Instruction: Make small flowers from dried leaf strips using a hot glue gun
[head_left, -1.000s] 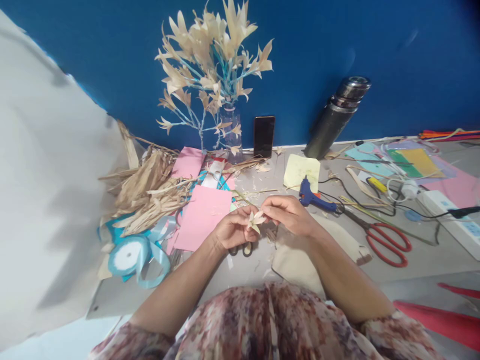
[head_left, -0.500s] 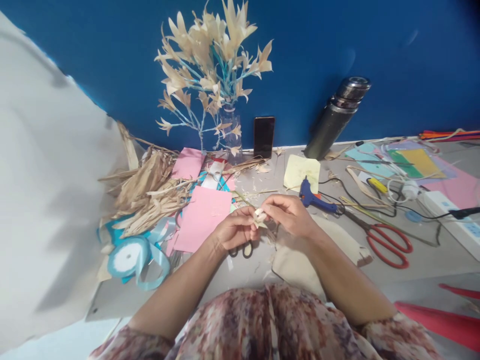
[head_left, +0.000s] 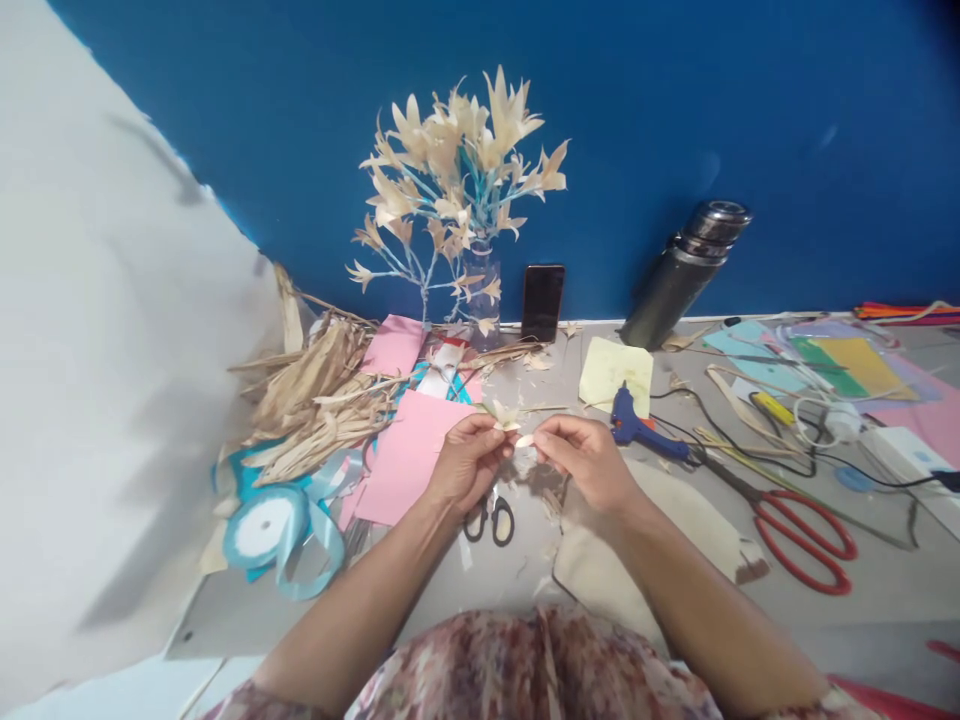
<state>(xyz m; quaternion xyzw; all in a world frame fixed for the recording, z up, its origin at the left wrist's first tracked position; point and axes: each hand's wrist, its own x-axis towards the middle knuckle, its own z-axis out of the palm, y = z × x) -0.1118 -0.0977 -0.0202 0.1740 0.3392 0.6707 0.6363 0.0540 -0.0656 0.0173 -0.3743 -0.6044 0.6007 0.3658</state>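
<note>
Between the fingers of my left hand (head_left: 466,462) is a small cream husk flower (head_left: 504,414), its petals pointing up and spread. My right hand (head_left: 581,458) pinches a small pale petal (head_left: 525,440) by one end, close to the flower's underside; whether the two touch I cannot tell. Both hands are held above the table, fingertips almost meeting. Below them lie small black-handled scissors (head_left: 501,520), blades hidden. A blue glue gun (head_left: 643,428) rests just past my right hand, and pink paper (head_left: 420,455) lies beside my left.
Dried corn husks (head_left: 315,385) and a light-blue ribbon roll (head_left: 264,525) lie at left. A vase of husk flowers (head_left: 480,290), a phone (head_left: 542,302) and a flask (head_left: 686,275) stand along the wall. Red-handled scissors (head_left: 806,540), cables and a power strip (head_left: 911,455) are at right.
My hands have drawn slightly apart. The flower now stands upright in my left fingers, and the petal in my right fingers shows clear of it. The view has tipped upward.
</note>
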